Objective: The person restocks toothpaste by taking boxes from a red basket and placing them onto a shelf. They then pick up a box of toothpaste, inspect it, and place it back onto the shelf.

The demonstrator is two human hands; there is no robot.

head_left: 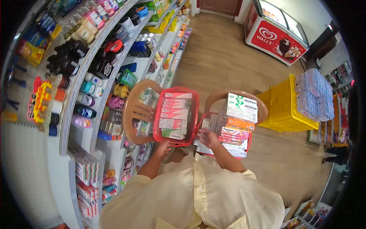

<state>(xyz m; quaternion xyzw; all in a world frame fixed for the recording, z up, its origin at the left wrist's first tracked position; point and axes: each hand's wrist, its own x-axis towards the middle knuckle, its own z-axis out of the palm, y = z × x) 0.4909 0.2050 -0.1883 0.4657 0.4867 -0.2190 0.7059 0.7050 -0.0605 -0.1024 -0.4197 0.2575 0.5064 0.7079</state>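
Note:
A red basket [197,110] sits on a brown plastic chair [130,114], holding a column of toothpaste boxes [173,114], mostly white and red with a green one at the near end. My left hand [164,149] is at this basket's near left corner, fingers stretched toward the rim. On the right, my right hand [207,137] has its fingers spread over the left side of a second red basket [249,142]. That basket is piled with boxes: white and green Enzim boxes [242,107] on top, an orange box [238,123] and Pepsodent boxes [233,136] below.
Curved shelves [103,42] of bottles and toiletries line the left side. A second brown chair [262,110] stands behind the right basket. Stacked yellow crates [280,103] carry wrapped packs [314,93] at right. A red ice-cream freezer [276,38] stands farther back.

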